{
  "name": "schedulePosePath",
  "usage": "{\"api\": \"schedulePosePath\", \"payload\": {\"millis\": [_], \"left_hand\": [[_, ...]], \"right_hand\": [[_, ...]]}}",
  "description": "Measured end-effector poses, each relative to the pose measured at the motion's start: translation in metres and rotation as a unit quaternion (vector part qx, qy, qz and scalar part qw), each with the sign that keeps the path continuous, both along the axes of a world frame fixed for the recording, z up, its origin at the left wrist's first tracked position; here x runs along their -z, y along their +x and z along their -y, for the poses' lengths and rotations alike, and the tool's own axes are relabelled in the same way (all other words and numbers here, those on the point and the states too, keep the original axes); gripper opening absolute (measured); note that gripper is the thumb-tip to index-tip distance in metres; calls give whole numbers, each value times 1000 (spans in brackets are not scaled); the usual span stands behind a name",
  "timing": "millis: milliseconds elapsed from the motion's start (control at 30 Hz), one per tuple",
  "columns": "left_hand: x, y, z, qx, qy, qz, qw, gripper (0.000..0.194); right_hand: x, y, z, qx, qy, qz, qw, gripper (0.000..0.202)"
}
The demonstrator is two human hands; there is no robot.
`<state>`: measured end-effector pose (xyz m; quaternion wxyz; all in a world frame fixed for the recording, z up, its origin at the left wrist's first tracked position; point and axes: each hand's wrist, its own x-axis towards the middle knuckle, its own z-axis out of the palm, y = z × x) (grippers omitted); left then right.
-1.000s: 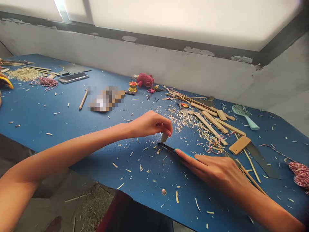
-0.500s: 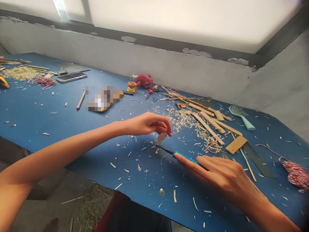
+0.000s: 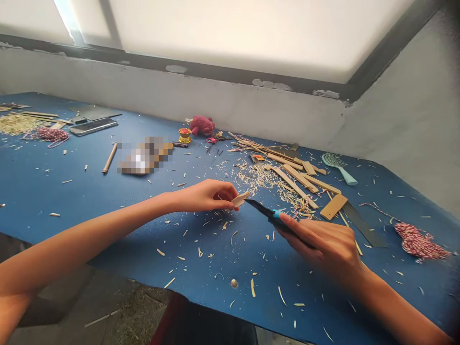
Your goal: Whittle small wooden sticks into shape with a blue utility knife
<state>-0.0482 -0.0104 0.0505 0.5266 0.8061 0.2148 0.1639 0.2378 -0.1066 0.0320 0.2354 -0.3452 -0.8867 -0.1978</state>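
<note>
Head view: 1 small, pale, slim wooden piece

1. Holding the left forearm out from a bent elbow.
2. Pinching with curled fingers of the left hand.
3. Gripping with the right hand, pointing one digit forward.
4. Slanting the right forearm in from lower right.

Pale piece, blue-and-black knife

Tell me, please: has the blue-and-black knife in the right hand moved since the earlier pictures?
Yes. Against the round, shiny disc on the blue table, the knife has its tip farther right and higher in the picture.
</note>
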Motion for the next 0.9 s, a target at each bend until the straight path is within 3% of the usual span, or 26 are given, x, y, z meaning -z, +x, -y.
{"api": "schedulePosePath", "payload": {"millis": [133, 333, 567, 700, 800, 900], "left_hand": [[-3, 1, 0, -15, -8, -1, 1000, 29], [-9, -2, -2, -64, 82, -52, 993, 33], [-18, -2, -4, -21, 216, -36, 976, 18], [-14, 3, 1, 3, 163, -7, 987, 22], [-10, 11, 8, 2, 87, 21, 996, 26], [-6, 19, 15, -5, 61, 40, 997, 22]], "right_hand": [[5, 5, -4, 27, -13, -83, 996, 73], [8, 8, -4, 62, -56, -112, 990, 65], [-7, 5, -3, 21, -49, 94, 994, 58], [-10, 4, -1, 15, -75, 137, 988, 58], [-7, 3, -2, 21, -64, 144, 987, 60], [-3, 1, -4, 27, -50, 151, 987, 59]]}}
